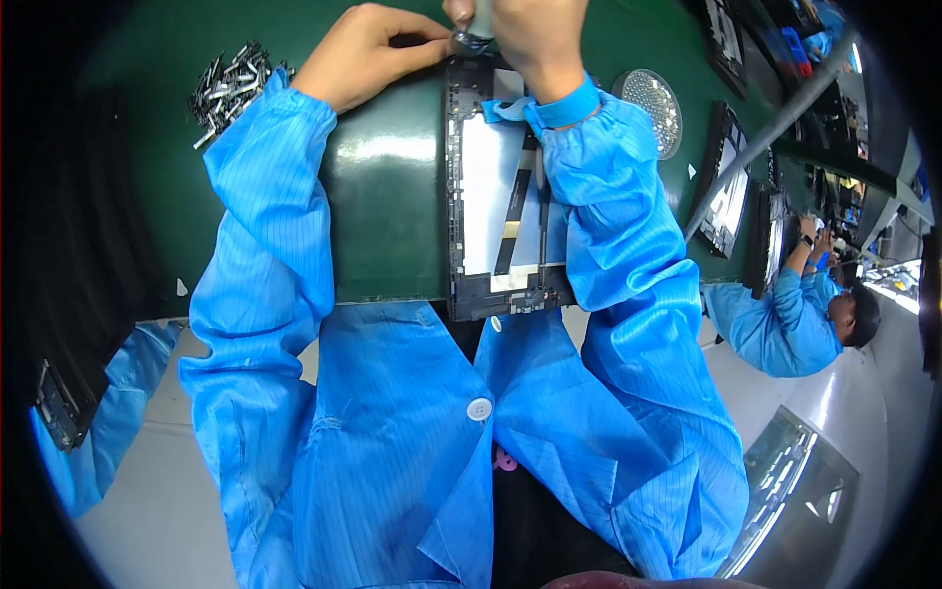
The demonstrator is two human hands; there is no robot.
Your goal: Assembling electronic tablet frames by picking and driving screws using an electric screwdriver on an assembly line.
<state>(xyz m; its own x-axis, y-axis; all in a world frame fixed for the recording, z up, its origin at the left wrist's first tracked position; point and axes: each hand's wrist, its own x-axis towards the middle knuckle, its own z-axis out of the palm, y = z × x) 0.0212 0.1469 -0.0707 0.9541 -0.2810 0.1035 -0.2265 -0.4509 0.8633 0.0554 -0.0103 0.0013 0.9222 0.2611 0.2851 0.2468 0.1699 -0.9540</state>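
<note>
Parts [231, 88] lie heaped, the left hand [368, 59], pinched narrow, hold unclear, is at the top-left corner of the dark-framed panel [486, 191] on the green table [383, 226], and the right hand [535, 37] grips a tool [475, 39], apparently for corner work next needing steadiness.

Black frame [455, 221], green tabletop [388, 236], striped blue sleeves [263, 226]

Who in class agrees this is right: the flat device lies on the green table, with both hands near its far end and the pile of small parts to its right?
The side is wrong: the head view shows the pile of small parts left of the flat device. It does lie on the green table, with left hand and right hand near its far end.
</note>
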